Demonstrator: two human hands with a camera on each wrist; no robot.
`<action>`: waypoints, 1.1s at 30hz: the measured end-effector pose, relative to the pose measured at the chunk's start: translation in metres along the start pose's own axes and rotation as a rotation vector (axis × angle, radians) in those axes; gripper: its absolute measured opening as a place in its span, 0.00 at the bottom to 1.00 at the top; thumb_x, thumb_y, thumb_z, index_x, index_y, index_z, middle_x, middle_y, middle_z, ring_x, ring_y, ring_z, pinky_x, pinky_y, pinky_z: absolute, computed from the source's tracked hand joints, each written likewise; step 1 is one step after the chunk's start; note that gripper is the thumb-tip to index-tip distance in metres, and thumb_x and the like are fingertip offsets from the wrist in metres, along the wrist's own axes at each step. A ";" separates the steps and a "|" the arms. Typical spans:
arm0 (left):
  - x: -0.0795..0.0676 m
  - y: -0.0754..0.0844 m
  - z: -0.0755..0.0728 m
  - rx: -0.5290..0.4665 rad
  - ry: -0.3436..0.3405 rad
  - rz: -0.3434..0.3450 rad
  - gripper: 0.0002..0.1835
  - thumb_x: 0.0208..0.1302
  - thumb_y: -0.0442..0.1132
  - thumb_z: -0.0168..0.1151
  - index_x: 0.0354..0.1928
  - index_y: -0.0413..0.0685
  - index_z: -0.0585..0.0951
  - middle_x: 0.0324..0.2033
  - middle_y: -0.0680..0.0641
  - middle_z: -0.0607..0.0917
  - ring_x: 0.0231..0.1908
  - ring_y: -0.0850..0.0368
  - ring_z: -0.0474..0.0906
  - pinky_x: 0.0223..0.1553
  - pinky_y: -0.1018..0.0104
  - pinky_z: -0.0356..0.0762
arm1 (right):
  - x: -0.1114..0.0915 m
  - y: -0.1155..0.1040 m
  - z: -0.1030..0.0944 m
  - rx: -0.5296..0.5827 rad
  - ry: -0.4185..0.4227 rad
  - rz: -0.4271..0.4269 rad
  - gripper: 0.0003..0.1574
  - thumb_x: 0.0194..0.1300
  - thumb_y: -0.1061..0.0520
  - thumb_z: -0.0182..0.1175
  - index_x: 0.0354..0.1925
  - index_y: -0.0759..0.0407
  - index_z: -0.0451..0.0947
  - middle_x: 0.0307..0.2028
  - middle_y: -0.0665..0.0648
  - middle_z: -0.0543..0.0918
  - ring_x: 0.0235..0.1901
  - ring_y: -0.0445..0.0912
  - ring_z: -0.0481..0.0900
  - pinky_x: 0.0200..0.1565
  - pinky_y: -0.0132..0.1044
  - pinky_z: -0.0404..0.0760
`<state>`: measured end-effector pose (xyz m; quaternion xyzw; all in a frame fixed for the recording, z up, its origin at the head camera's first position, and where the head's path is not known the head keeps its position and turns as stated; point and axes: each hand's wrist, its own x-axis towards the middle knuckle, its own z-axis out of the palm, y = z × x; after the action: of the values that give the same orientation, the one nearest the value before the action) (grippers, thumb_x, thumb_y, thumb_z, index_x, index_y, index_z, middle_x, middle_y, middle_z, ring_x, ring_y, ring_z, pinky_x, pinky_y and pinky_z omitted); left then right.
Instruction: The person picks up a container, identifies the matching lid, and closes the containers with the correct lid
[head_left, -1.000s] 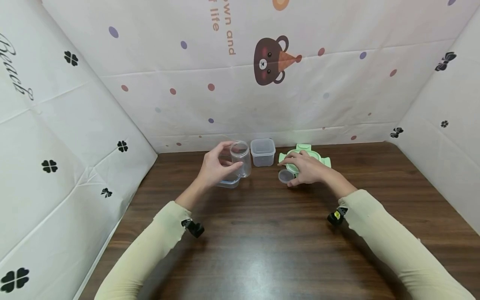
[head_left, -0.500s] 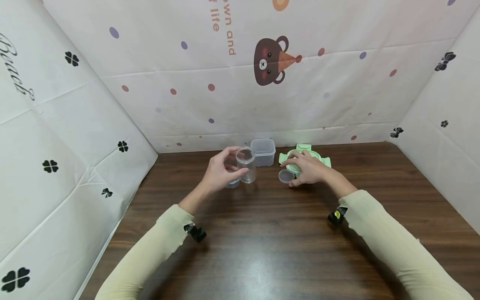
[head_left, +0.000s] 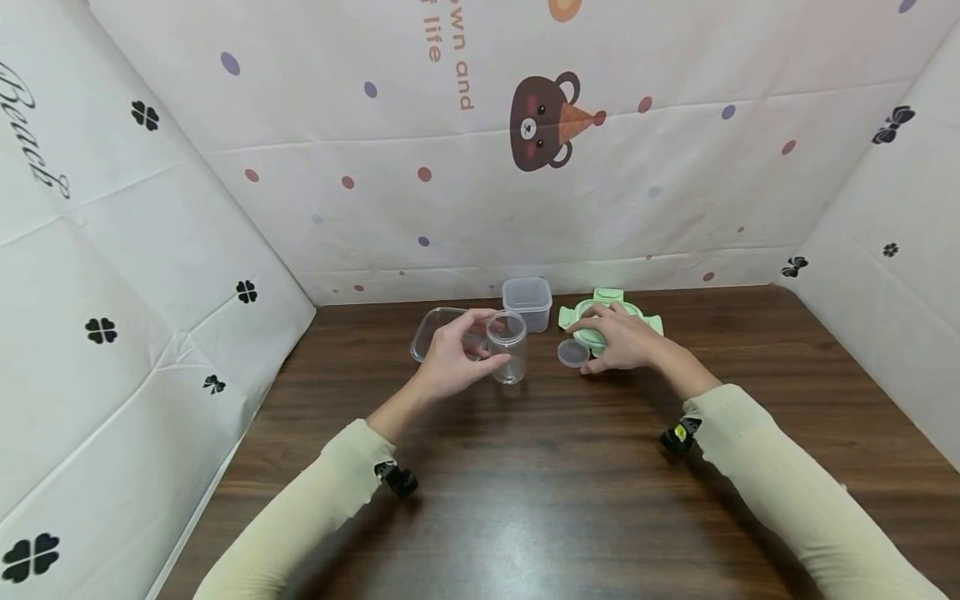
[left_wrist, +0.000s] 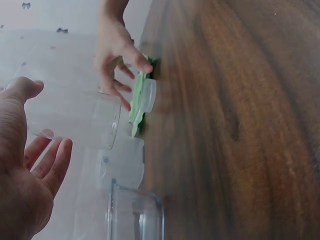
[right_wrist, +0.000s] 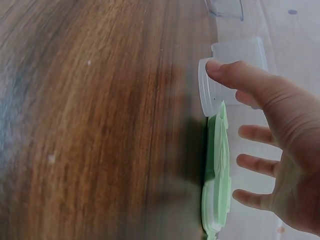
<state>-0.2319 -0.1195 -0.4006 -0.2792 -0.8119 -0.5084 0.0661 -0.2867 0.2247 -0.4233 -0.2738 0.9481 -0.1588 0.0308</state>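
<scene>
Since the frame a second ago, the clear jar (head_left: 508,357) has moved right and closer to the person, with the left hand (head_left: 452,354) around it. More of the glass dish (head_left: 426,332) shows behind that hand now, while the right hand (head_left: 621,342) is in nearly the same spot. From where I watch, the left thumb and fingers hold the jar by its sides, almost upright, and its bottom looks off the table (head_left: 525,467). It is in front of the square tub (head_left: 528,293). I guess the jar is light, thin and a bit slippery, so I would hold it around the middle and squeeze softly. On the right, the fingers are spread wide over the green lid (head_left: 608,295), with the thumb at the small round lid (head_left: 573,353); I can't tell if it presses. That lid looks light too, best taken by its rim.
</scene>
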 end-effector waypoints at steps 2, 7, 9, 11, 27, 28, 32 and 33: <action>-0.002 0.000 0.002 0.009 -0.008 -0.013 0.34 0.63 0.30 0.84 0.70 0.40 0.81 0.57 0.35 0.93 0.39 0.41 0.94 0.46 0.58 0.97 | -0.001 0.000 0.000 -0.012 -0.008 0.009 0.44 0.62 0.43 0.83 0.74 0.49 0.83 0.75 0.67 0.77 0.70 0.71 0.73 0.64 0.76 0.81; -0.005 -0.003 0.007 0.043 -0.032 -0.027 0.35 0.63 0.31 0.84 0.71 0.40 0.80 0.58 0.36 0.93 0.38 0.41 0.95 0.47 0.53 0.98 | -0.001 0.002 0.001 -0.024 -0.014 0.012 0.46 0.62 0.43 0.84 0.74 0.49 0.83 0.74 0.67 0.78 0.71 0.71 0.73 0.64 0.77 0.81; -0.006 -0.004 0.009 0.053 -0.039 -0.029 0.35 0.64 0.32 0.84 0.71 0.41 0.80 0.58 0.37 0.93 0.39 0.40 0.95 0.47 0.57 0.98 | -0.001 0.002 0.001 -0.028 -0.012 0.014 0.46 0.62 0.42 0.83 0.74 0.49 0.83 0.75 0.67 0.78 0.72 0.71 0.73 0.64 0.77 0.81; -0.006 -0.005 0.010 0.058 -0.045 -0.032 0.35 0.64 0.32 0.84 0.71 0.42 0.80 0.59 0.37 0.93 0.41 0.39 0.94 0.46 0.62 0.97 | 0.000 0.003 0.001 -0.037 -0.011 0.012 0.46 0.62 0.42 0.84 0.74 0.49 0.83 0.74 0.67 0.78 0.72 0.72 0.73 0.65 0.79 0.81; -0.012 -0.010 0.022 0.008 -0.099 -0.083 0.33 0.65 0.32 0.83 0.70 0.43 0.80 0.61 0.38 0.92 0.54 0.39 0.93 0.49 0.69 0.95 | 0.000 0.000 0.001 -0.047 -0.017 0.032 0.45 0.62 0.41 0.83 0.74 0.47 0.83 0.76 0.69 0.76 0.73 0.74 0.71 0.64 0.81 0.79; -0.012 -0.011 0.023 0.000 -0.104 -0.083 0.34 0.64 0.32 0.83 0.70 0.42 0.80 0.61 0.38 0.91 0.55 0.39 0.93 0.50 0.69 0.95 | 0.000 0.000 0.001 -0.049 -0.017 0.033 0.45 0.62 0.41 0.83 0.74 0.47 0.83 0.76 0.69 0.76 0.73 0.74 0.71 0.64 0.81 0.79; -0.015 -0.013 0.027 -0.034 -0.123 -0.087 0.34 0.65 0.31 0.83 0.71 0.41 0.79 0.62 0.37 0.90 0.57 0.38 0.92 0.51 0.66 0.96 | 0.001 0.002 0.003 -0.054 -0.022 0.044 0.44 0.63 0.41 0.83 0.74 0.47 0.83 0.77 0.69 0.75 0.74 0.74 0.71 0.65 0.81 0.79; -0.015 -0.013 0.027 -0.043 -0.128 -0.088 0.34 0.65 0.31 0.83 0.71 0.40 0.79 0.63 0.36 0.90 0.58 0.37 0.92 0.52 0.65 0.96 | 0.001 0.002 0.003 -0.049 -0.024 0.045 0.44 0.63 0.41 0.83 0.74 0.47 0.83 0.77 0.69 0.75 0.74 0.74 0.70 0.65 0.81 0.78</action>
<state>-0.2214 -0.1062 -0.4297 -0.2765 -0.8149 -0.5092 -0.0141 -0.2880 0.2250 -0.4267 -0.2548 0.9572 -0.1314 0.0391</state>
